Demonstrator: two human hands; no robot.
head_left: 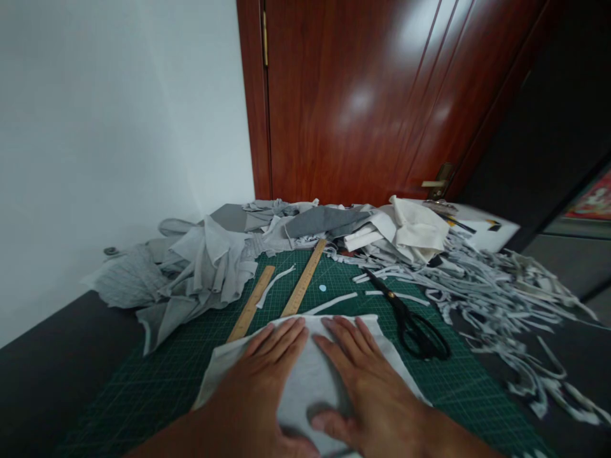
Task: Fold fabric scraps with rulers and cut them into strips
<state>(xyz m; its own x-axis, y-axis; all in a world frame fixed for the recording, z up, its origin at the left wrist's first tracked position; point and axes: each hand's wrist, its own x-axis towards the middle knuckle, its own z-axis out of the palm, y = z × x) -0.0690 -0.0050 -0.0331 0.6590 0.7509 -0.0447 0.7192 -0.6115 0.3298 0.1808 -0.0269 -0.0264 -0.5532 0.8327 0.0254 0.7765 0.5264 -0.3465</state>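
Observation:
A piece of light grey fabric [305, 394] lies spread on the green cutting mat [157, 375] in front of me. My left hand [260, 375] rests flat on its left half, fingers stretched toward the far edge. On the right half lies my right hand [367, 381], palm down, with the fingers apart and the thumb pointing inward. Just past the fabric, a wooden ruler [305, 277] and a shorter wooden ruler [252, 302] lie at a slant. Black scissors [410, 321] rest on the mat to the right of my right hand.
Heaped grey fabric [200, 261] sits at the left by the wall. More cloth, including a folded cream piece [415, 229], is piled along the back before a red-brown door [363, 102]. Cut fabric strips [496, 299] tangle at the right. A thin strip [274, 286] lies between the rulers.

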